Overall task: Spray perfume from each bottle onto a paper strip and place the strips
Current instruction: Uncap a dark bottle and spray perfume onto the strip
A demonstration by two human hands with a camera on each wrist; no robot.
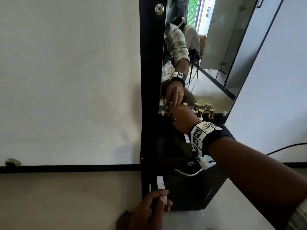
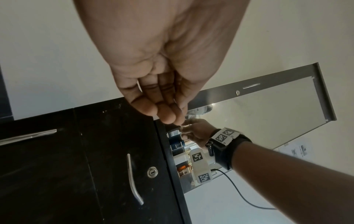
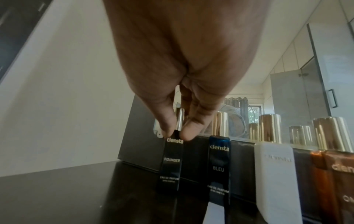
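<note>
gold cap and neck of the black bottle (image 3: 170,163), leftmost on the counter (image 3: 57,197), we pinch with our right hand (image 3: 178,91), our left hand (image 1: 149,211) gripping a paper strip (image 1: 160,183); its slim base may tip against the blue bottle (image 3: 219,166).

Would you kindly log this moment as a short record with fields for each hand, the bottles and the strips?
right hand: pinches the top of the black FOUNDER bottle, which stands on the dark cabinet top
left hand: holds a white paper strip low, in front of the cabinet
other bottles: blue BLEU bottle, white bottle, amber bottle, in a row before the mirror
placed strip: one strip lies before the BLEU bottle
</note>
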